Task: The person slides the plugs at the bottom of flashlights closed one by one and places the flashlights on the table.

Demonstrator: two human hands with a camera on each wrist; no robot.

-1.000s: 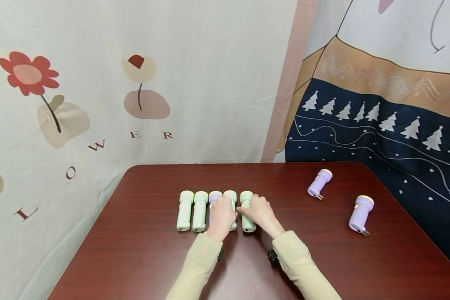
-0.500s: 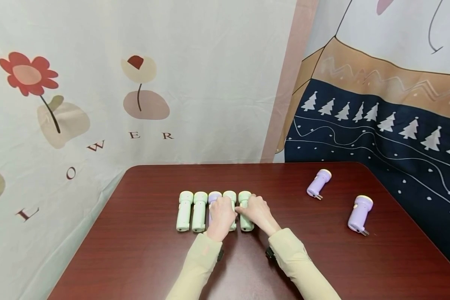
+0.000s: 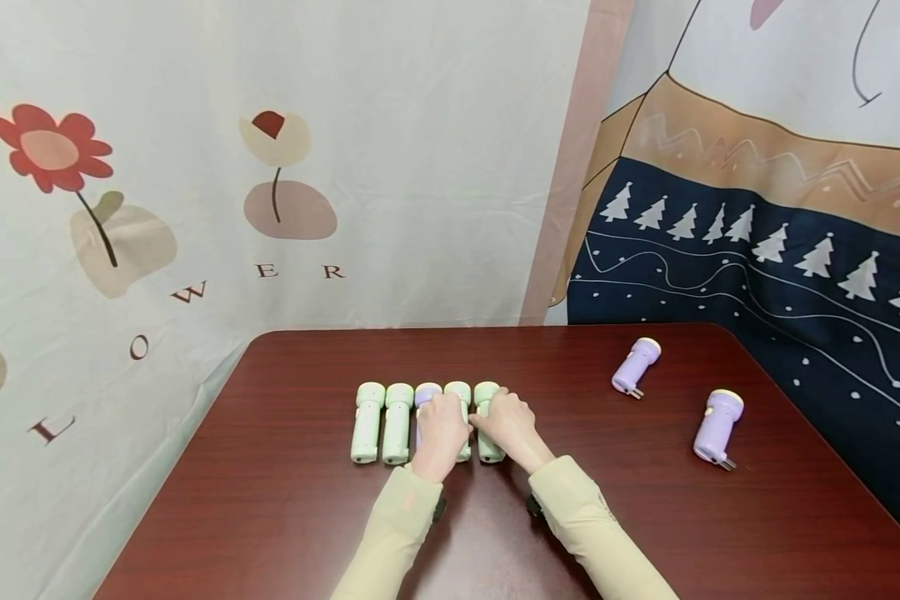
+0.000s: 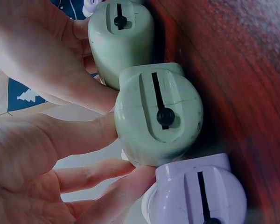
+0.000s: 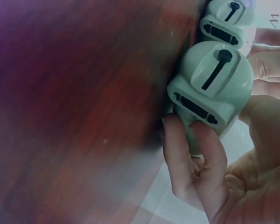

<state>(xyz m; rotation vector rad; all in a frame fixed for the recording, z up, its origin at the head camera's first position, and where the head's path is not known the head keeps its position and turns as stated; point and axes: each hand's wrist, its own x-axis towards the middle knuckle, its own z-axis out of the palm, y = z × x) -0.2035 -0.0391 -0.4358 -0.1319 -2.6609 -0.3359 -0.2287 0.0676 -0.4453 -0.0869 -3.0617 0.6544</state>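
Note:
Green and lilac flashlights lie side by side in a row on the table. My left hand holds a green flashlight just right of the row's lilac flashlight. In the left wrist view, its thumb lies on the green body and its fingers reach down by the lilac one. My right hand grips the rightmost green flashlight, thumb on one side and fingers curled along the other. In the head view a narrow gap separates the two held flashlights. The hands partly cover the lilac one and both held ones.
Two more green flashlights, the leftmost green flashlight and its green neighbour, lie at the row's left. Two lilac flashlights with prongs out, a farther one and a nearer one, lie on the table's right side. Printed cloth hangs behind.
My right hand and its green flashlight have slid slightly left, narrowing the gap to the row. My left hand keeps its hold in nearly the same place.

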